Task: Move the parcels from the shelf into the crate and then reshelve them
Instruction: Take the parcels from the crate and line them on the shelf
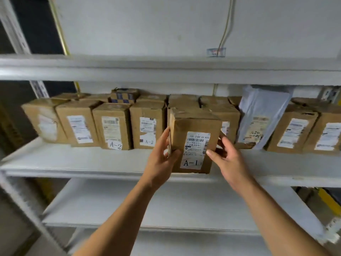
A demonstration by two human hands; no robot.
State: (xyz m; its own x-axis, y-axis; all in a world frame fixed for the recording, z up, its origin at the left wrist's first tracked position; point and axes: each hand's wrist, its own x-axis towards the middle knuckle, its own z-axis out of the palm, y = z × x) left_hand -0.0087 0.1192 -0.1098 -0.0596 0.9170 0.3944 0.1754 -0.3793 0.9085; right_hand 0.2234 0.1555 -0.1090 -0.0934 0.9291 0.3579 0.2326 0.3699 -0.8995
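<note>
Both hands clasped one cardboard parcel (193,141), the one marked A-1, at the front edge of the middle shelf (73,163), forward of the row of parcels (110,124) standing at its 12 o'clock. The left hand (162,154) gripped its 9 o'clock side, thumb across the front corner; the right hand (227,156) held the 3 o'clock side, thumb tip on the label. Gripping opposite sides likely kept the box upright and its label readable. No crate was in view.
</note>
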